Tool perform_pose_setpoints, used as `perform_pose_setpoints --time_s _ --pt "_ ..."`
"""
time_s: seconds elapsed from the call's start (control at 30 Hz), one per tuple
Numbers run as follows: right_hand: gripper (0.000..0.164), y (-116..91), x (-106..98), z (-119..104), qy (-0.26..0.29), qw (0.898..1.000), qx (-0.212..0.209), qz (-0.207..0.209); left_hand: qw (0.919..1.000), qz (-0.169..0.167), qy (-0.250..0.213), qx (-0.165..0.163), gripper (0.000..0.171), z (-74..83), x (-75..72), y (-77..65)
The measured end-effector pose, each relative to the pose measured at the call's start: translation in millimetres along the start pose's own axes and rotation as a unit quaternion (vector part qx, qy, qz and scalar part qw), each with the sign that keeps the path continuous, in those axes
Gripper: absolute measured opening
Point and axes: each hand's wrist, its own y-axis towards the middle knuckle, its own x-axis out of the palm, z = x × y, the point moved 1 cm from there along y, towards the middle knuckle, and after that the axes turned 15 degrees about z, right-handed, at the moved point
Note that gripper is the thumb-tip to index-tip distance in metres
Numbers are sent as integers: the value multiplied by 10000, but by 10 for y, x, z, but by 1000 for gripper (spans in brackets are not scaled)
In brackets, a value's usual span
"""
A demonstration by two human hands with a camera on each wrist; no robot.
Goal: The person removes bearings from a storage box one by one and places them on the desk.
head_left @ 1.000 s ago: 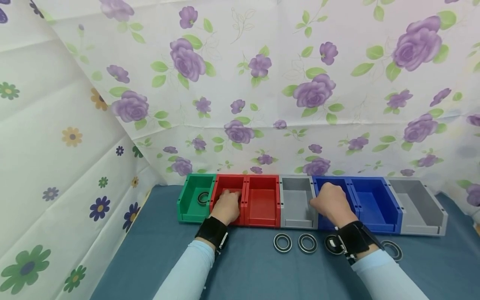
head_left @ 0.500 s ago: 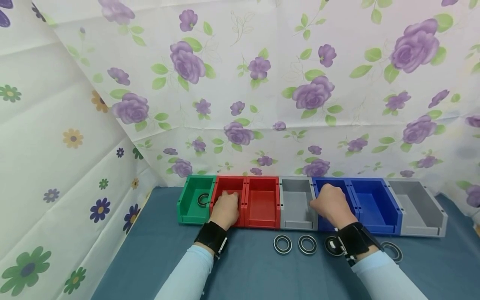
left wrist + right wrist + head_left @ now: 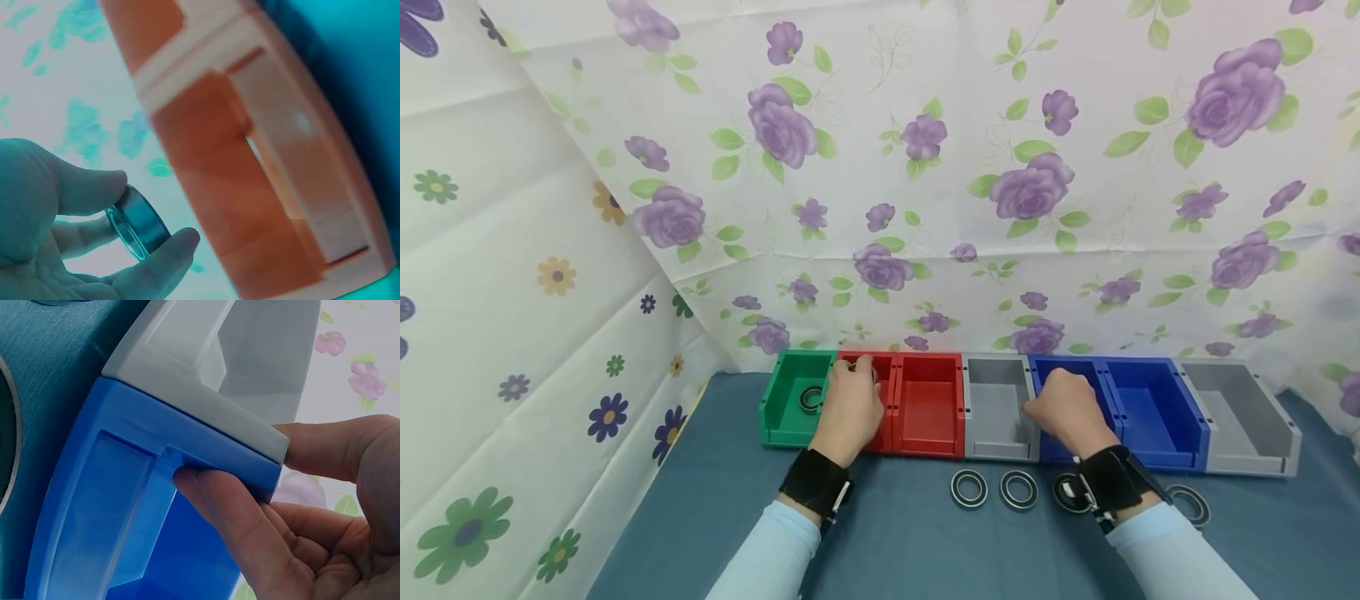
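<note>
My left hand [image 3: 850, 408] is over the left red bin [image 3: 886, 433]. Thumb and fingertips pinch a ring-shaped ball bearing [image 3: 147, 220], tilted on edge in the left wrist view and apart from the bin. My right hand [image 3: 1067, 408] grips the adjoining walls of the grey bin [image 3: 206, 400] and the left blue bin [image 3: 125, 431]. Its thumb lies on the grey side and its index finger reaches inside the blue one. Another bearing [image 3: 810, 400] lies in the green bin [image 3: 775, 435], left of my left hand.
Several bearings lie in front of the bins, one [image 3: 969, 489] near the middle and one [image 3: 1070, 492] partly behind my right wristband. A second red bin [image 3: 927, 448], a second blue bin [image 3: 1157, 458] and an end grey bin [image 3: 1247, 465] complete the row. A flowered cloth [image 3: 962, 183] hangs behind.
My left hand has risen out of the left red bin, and a bearing now shows in its fingers. The right hand stays on the bin walls.
</note>
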Motion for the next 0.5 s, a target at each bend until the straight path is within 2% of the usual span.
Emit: perform_pose_setpoints --time_s 0.27,0.5 --pt "22 -7 15 1 29 10000 -48 8 9953 590 -763 -79 45 119 -205 -66" --pt "23 -2 18 7 18 10000 -46 41 9871 787 -1320 444 49 223 -348 -150"
